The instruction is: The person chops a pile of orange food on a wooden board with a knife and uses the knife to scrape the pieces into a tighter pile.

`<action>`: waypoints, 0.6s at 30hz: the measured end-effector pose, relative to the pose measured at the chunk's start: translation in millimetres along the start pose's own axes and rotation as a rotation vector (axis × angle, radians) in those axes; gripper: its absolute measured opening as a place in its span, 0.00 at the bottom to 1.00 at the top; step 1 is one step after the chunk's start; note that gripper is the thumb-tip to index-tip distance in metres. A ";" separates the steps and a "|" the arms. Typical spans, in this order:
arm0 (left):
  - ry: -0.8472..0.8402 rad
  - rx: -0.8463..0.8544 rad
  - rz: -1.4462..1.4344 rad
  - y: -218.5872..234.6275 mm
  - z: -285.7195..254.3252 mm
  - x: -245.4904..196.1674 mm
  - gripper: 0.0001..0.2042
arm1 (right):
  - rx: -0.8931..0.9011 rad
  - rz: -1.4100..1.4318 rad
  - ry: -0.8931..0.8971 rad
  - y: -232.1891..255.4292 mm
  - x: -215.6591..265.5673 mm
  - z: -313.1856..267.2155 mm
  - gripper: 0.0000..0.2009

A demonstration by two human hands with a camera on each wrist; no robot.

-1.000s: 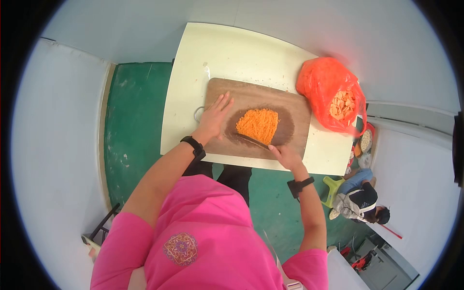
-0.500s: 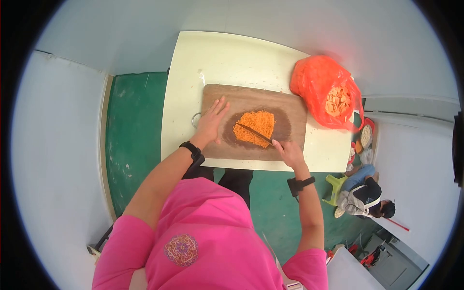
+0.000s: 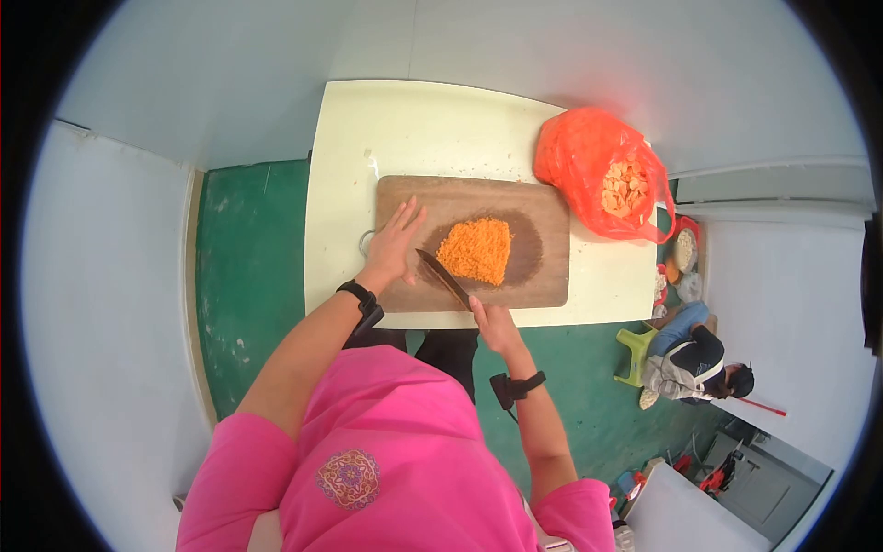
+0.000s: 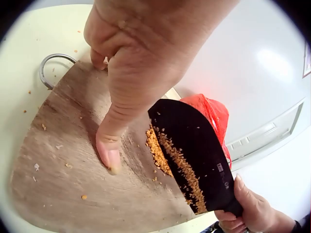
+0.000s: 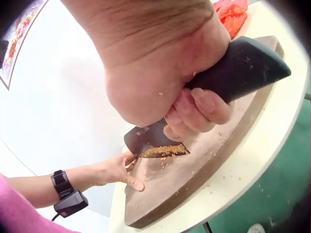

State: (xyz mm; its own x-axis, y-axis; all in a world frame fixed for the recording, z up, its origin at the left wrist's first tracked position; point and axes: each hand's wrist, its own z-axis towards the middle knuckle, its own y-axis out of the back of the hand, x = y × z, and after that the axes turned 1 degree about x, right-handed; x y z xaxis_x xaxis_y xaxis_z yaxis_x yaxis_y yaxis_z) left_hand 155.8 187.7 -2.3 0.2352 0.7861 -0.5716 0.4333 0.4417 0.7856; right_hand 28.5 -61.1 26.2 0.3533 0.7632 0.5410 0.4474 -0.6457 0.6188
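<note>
On a wooden cutting board (image 3: 543, 198) lies a heap of finely chopped orange food (image 3: 474, 250), with a damp dark patch around it. My right hand (image 3: 497, 327) grips the black handle (image 5: 238, 68) of a wide dark kitchen knife (image 3: 443, 276). The blade slants along the left side of the heap, its tip toward my left hand. Orange bits cling in a band along the blade's edge in the left wrist view. My left hand (image 3: 394, 248) rests on the board's left part, fingers spread, the thumb (image 4: 111, 153) down on the wood.
A red plastic bag (image 3: 575, 170) of orange slices (image 3: 625, 189) stands at the back right of the pale table (image 3: 441, 120). The board's metal ring (image 4: 43, 73) sticks out on its left. A person (image 3: 694, 363) sits on the right beside a green stool (image 3: 633, 354).
My right hand has moved left with the knife, from across the heap to its left side. The blade now points toward my left hand, which stays on the board.
</note>
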 end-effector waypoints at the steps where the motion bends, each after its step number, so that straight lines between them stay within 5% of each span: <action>1: -0.001 -0.005 -0.003 -0.7 -0.2 0.7 0.70 | 0.004 0.008 -0.009 -2.9 1.1 1.4 0.35; 18: 0.003 -0.039 -0.045 -1.3 -1.4 0.7 0.73 | -0.202 0.212 -0.110 -44.7 35.9 29.0 0.39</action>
State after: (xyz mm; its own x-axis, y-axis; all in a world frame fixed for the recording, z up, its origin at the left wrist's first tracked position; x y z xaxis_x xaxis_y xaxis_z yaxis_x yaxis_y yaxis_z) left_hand 154.2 188.3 -3.4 0.2138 0.7662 -0.6060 0.4088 0.4932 0.7679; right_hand 44.9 -4.2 1.4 0.5129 0.6017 0.6123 0.1860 -0.7742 0.6050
